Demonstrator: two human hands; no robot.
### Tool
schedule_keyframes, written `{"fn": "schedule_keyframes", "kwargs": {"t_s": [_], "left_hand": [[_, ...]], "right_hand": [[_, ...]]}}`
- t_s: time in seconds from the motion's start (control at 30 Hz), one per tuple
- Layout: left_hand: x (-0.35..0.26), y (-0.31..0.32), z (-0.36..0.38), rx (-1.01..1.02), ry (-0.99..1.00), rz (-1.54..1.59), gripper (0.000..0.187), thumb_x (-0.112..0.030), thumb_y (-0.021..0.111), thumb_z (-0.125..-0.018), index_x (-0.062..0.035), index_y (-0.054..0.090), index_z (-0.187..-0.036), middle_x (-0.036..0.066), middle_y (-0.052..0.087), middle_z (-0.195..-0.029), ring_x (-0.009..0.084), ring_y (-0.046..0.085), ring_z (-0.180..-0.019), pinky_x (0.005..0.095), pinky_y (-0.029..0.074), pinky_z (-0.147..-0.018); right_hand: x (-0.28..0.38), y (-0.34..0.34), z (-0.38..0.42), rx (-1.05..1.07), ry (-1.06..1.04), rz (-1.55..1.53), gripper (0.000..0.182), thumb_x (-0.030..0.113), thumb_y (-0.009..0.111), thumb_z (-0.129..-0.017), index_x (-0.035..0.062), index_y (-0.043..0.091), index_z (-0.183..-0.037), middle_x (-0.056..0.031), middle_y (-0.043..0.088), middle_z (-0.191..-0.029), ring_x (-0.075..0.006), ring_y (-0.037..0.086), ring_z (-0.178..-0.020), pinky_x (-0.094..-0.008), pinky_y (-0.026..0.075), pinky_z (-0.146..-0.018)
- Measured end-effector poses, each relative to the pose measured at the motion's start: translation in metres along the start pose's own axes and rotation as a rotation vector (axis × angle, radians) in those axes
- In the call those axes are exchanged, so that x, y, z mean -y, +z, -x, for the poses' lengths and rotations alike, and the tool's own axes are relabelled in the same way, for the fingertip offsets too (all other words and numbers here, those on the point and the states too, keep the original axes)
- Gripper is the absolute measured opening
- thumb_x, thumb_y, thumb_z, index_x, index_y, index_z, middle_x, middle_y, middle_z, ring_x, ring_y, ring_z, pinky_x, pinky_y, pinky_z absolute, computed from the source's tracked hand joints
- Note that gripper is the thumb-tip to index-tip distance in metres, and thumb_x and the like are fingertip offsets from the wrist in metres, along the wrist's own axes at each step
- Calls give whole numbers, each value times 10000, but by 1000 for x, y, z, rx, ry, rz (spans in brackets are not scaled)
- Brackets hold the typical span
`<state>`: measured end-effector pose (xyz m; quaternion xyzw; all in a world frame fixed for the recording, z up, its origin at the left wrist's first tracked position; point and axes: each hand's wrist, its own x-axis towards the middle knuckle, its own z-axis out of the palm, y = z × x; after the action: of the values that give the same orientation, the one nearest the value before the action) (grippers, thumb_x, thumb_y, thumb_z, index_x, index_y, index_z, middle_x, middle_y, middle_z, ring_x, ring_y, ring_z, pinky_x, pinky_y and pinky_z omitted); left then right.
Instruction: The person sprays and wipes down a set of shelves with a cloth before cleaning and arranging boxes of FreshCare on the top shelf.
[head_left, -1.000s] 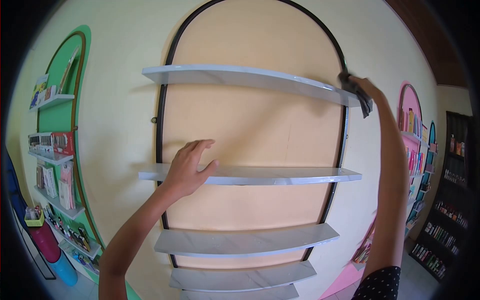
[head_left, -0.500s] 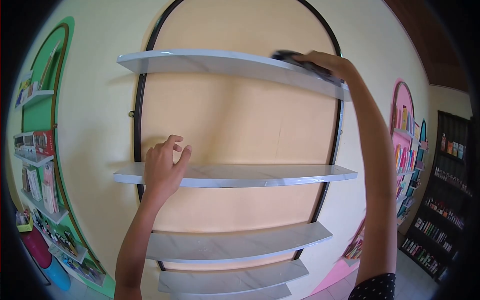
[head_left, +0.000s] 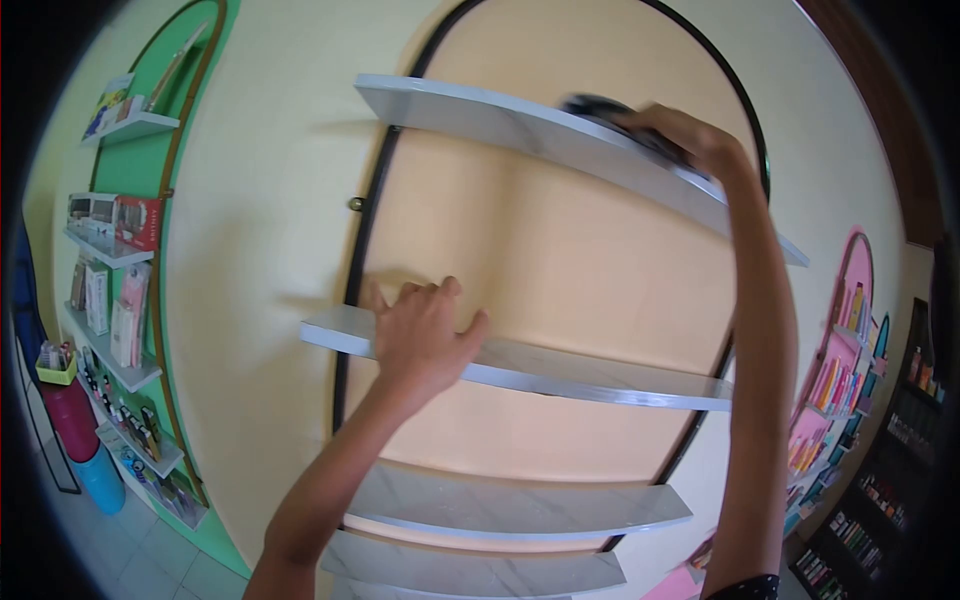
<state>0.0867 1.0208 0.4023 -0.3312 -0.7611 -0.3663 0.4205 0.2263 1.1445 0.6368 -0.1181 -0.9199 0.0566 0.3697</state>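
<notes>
My right hand (head_left: 695,140) is wrapped over a dark, cloth-like bundle (head_left: 598,107) on the right half of the top marbled shelf (head_left: 480,112). Motion blurs the bundle, which lies along the shelf's upper surface. Lower and to the left, my left hand (head_left: 424,335) is raised with its fingers spread and nothing in them. It overlaps the left part of the second shelf (head_left: 610,375) in this view.
Lower marbled shelves (head_left: 510,505) continue below, within a black arched frame (head_left: 362,240) around a peach panel. A green arched unit (head_left: 165,250) with goods stands left. To the right are a pink stocked unit (head_left: 835,380) and a dark rack (head_left: 880,480).
The view has shifted and tilted, so the shelves now slope down to the right. My left hand's fingers have spread wider. My right hand keeps its hold on the dark bundle at the top shelf.
</notes>
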Motion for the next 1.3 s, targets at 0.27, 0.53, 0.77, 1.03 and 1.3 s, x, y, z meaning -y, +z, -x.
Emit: {"fn": "schedule_keyframes", "kwargs": {"t_s": [0.27,0.53,0.77,1.03,1.3], "left_hand": [[-2,-5,1,49,10,-7,322,-299,500,-731,-26,555,-891,93,587,-718,234,547,-807,523,147,-946],[0,-4,2,15,22,4,322,-293,506,-718,-8,563,-857,116,588,-702,249,552,-781,535,141,-945],[1,1,3,-6,34,33,289,-299,508,-719,-14,547,-737,114,543,-618,257,533,-741,551,124,-952],[1,-2,3,-25,30,30,301,-296,497,-731,-4,553,-779,124,552,-656,254,543,-754,549,159,-943],[0,-3,3,19,35,34,285,-291,483,-735,-13,545,-742,124,542,-633,248,526,-727,560,128,-947]], "right_hand": [[27,21,-28,127,44,201,420,369,396,-754,57,570,-975,-104,569,-947,-166,519,-804,-293,391,-705],[58,31,-24,76,-102,71,544,509,448,-723,73,542,-1035,-109,537,-1009,-205,484,-915,-310,357,-800],[87,58,-52,136,-14,160,514,496,437,-747,95,539,-1051,-101,548,-1001,-189,483,-925,-303,340,-822],[100,53,-29,68,-188,-91,482,445,518,-725,76,554,-1032,-79,538,-1044,-168,484,-946,-246,337,-827],[145,88,-38,97,-257,142,609,578,344,-763,116,484,-1134,-84,444,-1185,-252,415,-1054,-404,301,-875]]}}
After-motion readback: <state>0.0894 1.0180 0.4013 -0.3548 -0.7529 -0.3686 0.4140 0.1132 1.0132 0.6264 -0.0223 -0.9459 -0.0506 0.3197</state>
